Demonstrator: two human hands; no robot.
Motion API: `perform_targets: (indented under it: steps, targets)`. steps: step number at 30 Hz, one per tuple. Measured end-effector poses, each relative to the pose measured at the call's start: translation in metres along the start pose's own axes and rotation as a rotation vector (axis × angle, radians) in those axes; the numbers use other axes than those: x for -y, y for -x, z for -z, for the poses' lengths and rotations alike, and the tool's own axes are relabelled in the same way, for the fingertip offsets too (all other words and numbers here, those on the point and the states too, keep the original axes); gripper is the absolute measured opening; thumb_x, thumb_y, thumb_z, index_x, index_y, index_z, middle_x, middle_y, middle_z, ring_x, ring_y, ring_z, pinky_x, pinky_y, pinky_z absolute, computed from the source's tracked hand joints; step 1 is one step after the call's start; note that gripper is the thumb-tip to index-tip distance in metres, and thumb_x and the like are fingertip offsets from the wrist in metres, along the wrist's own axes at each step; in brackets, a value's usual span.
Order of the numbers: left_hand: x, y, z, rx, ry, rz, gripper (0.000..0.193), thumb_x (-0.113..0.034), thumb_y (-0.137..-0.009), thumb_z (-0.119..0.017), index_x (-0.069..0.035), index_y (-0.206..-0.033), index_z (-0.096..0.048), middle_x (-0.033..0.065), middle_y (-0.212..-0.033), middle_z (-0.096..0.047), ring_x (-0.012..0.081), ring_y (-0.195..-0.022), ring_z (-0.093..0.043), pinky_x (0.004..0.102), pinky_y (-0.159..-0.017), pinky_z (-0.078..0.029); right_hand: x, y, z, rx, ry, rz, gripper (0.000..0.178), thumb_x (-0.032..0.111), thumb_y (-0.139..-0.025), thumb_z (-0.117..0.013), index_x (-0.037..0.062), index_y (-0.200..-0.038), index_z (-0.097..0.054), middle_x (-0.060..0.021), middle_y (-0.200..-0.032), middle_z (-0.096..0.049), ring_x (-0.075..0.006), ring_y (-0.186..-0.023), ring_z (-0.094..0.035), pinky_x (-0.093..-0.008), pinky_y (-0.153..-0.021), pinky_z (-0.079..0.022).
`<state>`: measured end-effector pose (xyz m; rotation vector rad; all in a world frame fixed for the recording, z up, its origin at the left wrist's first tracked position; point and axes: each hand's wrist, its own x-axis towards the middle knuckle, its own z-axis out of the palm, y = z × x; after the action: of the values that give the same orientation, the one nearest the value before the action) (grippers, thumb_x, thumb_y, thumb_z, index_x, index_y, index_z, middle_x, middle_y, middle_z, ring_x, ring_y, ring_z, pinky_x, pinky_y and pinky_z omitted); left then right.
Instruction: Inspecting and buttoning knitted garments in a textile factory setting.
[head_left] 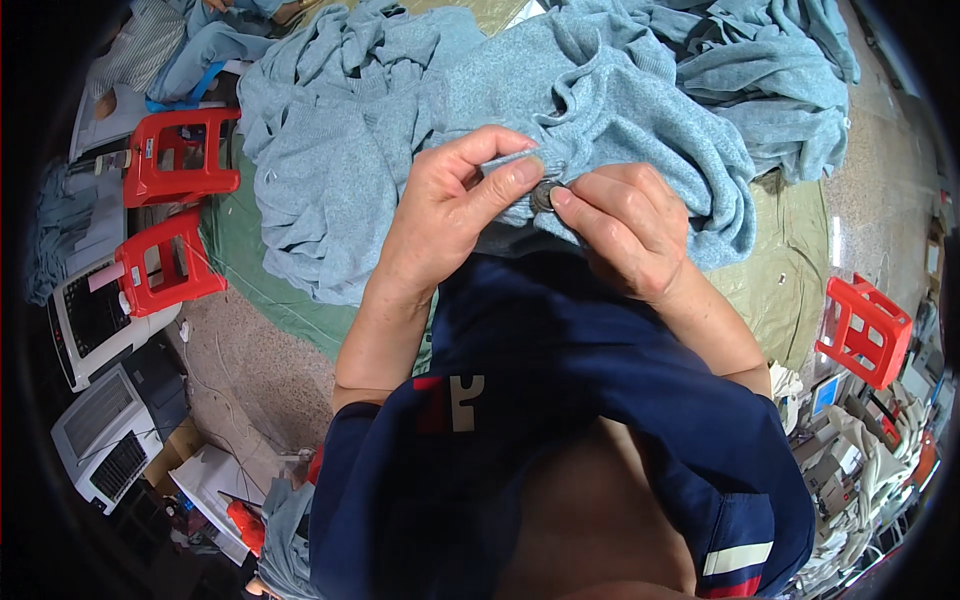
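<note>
A light blue knitted garment (640,120) lies bunched in front of me, its near edge lifted close to my body. My left hand (450,200) pinches that edge between thumb and fingers. Between my two thumbs sits a dark round button (544,195) against the knit. The thumb and fingers of my right hand (632,222) close on the button's right side and the cloth around it. My right fingertips are partly hidden behind the fabric.
More blue knitwear (340,150) is heaped left and right on a green sheet (250,270). Red stools (180,180) stand at the left, another red stool (868,330) at the right. Another person (170,50) sits far left. Cables (230,390) trail on the floor.
</note>
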<state>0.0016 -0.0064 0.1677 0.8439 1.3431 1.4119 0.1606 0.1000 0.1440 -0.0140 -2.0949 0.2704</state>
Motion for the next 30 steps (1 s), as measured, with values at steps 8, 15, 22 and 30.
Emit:
perform_targets:
  steps: [8, 15, 22, 30]
  targets:
    - [0.007, 0.006, 0.008, 0.022, -0.145, 0.053, 0.024, -0.01, -0.079, -0.079, -0.001, -0.098, -0.066, -0.0039, -0.086, -0.063, -0.0013, -0.065, -0.047, 0.0182, -0.054, -0.038, 0.003, 0.01, -0.009, -0.047, -0.048, -0.054, 0.024, 0.001, -0.061, -0.071, -0.0024, -0.085, -0.066, -0.0078, -0.08, -0.062, -0.0185, -0.064, -0.059, -0.0268, -0.05, -0.048]
    - [0.011, 0.004, 0.009, 0.059, -0.405, -0.339, 0.023, -0.007, -0.073, -0.08, -0.002, -0.091, -0.067, 0.0019, -0.085, -0.065, 0.0082, -0.067, -0.057, 0.0223, -0.057, -0.044, 0.004, 0.004, -0.005, 0.13, -0.38, -0.41, 0.028, -0.003, -0.064, -0.071, 0.004, -0.089, -0.059, -0.009, -0.096, -0.059, -0.0208, -0.07, -0.061, -0.0278, -0.057, -0.05]
    - [0.011, 0.007, 0.008, 0.011, -0.716, -0.61, 0.022, -0.005, -0.071, -0.079, -0.004, -0.086, -0.063, 0.0091, -0.088, -0.065, 0.0233, -0.075, -0.065, 0.0308, -0.061, -0.052, -0.004, 0.0, -0.008, 0.376, -0.653, -0.773, 0.027, 0.001, -0.071, -0.076, 0.005, -0.09, -0.057, -0.0019, -0.083, -0.059, -0.0112, -0.063, -0.055, -0.0259, -0.054, -0.044]
    - [0.023, 0.003, 0.002, -0.015, -0.84, -0.884, 0.012, 0.006, -0.076, -0.066, -0.001, -0.084, -0.061, 0.0115, -0.087, -0.063, 0.0264, -0.066, -0.061, 0.0326, -0.053, -0.05, 0.005, 0.008, -0.01, 0.052, -0.577, -0.835, 0.021, -0.004, -0.069, -0.072, 0.0052, -0.081, -0.058, -0.0029, -0.076, -0.056, -0.0118, -0.057, -0.05, -0.0257, -0.05, -0.039]
